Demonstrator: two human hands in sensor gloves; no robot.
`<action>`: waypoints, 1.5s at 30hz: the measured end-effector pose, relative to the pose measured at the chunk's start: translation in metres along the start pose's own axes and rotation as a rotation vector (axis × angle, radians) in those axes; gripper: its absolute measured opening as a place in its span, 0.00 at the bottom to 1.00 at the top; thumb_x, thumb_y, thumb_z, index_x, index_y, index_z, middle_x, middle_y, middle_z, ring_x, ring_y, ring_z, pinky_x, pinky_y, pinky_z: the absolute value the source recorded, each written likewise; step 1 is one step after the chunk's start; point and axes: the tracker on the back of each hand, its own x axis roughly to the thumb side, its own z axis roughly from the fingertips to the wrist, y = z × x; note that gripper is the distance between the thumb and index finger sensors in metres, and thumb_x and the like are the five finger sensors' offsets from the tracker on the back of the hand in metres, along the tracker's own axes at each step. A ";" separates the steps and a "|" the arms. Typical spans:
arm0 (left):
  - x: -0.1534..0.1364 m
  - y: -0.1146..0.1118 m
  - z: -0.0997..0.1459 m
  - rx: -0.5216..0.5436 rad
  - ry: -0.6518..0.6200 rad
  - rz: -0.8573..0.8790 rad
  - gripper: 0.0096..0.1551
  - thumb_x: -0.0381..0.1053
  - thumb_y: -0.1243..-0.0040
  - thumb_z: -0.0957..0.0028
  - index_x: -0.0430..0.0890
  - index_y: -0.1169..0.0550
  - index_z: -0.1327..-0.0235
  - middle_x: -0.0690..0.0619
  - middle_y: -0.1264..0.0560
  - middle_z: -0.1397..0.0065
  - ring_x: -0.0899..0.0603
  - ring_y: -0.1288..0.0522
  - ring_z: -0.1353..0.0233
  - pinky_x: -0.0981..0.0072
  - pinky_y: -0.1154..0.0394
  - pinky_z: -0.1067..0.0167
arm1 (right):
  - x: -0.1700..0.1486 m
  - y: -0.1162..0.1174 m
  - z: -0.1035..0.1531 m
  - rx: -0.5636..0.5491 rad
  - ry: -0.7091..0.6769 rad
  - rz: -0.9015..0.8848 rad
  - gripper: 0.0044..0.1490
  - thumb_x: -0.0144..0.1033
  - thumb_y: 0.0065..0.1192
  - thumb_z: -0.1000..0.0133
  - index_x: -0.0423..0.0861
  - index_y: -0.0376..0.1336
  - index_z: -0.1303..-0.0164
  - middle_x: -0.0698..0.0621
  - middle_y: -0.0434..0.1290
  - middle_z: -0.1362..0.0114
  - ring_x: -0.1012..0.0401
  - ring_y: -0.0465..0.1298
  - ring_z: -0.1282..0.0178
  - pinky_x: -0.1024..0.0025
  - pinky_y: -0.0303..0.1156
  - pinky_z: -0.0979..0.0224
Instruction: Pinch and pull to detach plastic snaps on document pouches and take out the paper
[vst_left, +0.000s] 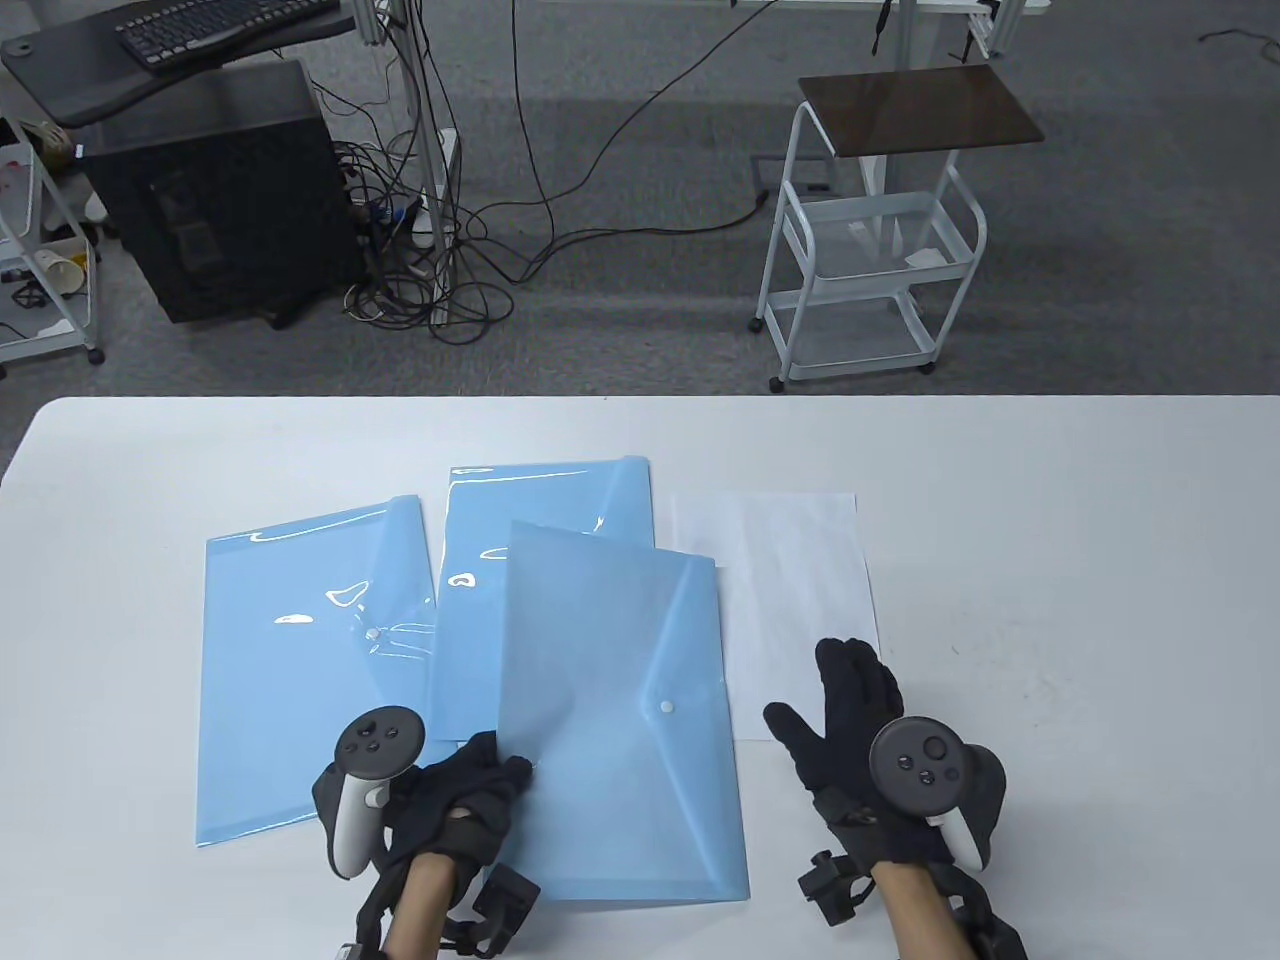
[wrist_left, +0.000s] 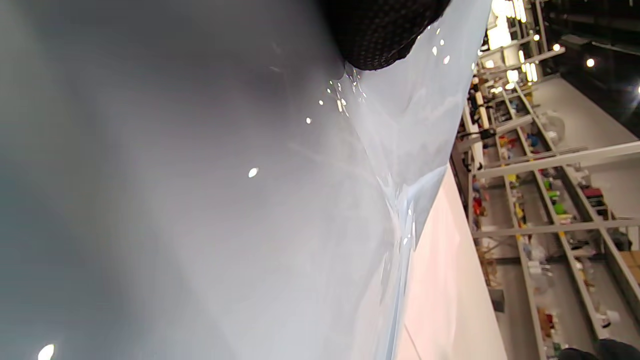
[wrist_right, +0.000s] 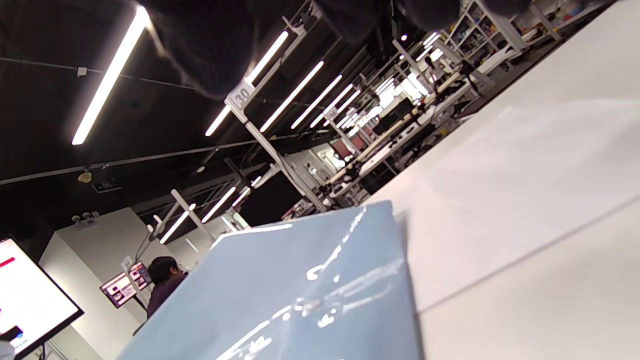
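Observation:
Three light blue plastic pouches lie on the white table. The front pouch lies on top, its flap closed by a white snap. My left hand grips that pouch's left edge, its fingers curled over it; in the left wrist view the pouch fills the frame under a gloved fingertip. The middle pouch and the left pouch lie flatter behind. A white paper sheet lies to the right. My right hand hovers open, fingers spread, by the sheet's lower right corner.
Beyond the table's far edge stand a white wheeled cart, a black computer tower and tangled cables. In the right wrist view the blue pouch and the paper sheet lie close below.

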 end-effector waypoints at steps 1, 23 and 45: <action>-0.001 0.000 -0.001 -0.003 0.007 -0.011 0.24 0.45 0.42 0.41 0.42 0.28 0.33 0.48 0.16 0.42 0.47 0.10 0.57 0.61 0.14 0.60 | 0.001 0.001 0.000 0.006 -0.004 0.011 0.56 0.59 0.59 0.37 0.33 0.46 0.13 0.20 0.47 0.13 0.19 0.49 0.23 0.16 0.53 0.36; -0.005 -0.002 -0.005 0.009 0.084 -0.124 0.26 0.47 0.41 0.40 0.41 0.29 0.31 0.48 0.17 0.37 0.43 0.12 0.46 0.56 0.15 0.51 | 0.063 0.091 -0.034 0.455 -0.077 0.591 0.69 0.63 0.68 0.45 0.32 0.41 0.12 0.19 0.43 0.12 0.20 0.47 0.22 0.15 0.51 0.34; -0.001 -0.006 -0.007 0.031 0.089 -0.214 0.26 0.46 0.41 0.40 0.42 0.29 0.31 0.49 0.17 0.38 0.45 0.11 0.47 0.57 0.15 0.51 | 0.084 0.156 -0.058 0.690 -0.055 0.793 0.59 0.41 0.74 0.41 0.25 0.43 0.17 0.20 0.54 0.16 0.25 0.65 0.25 0.33 0.71 0.32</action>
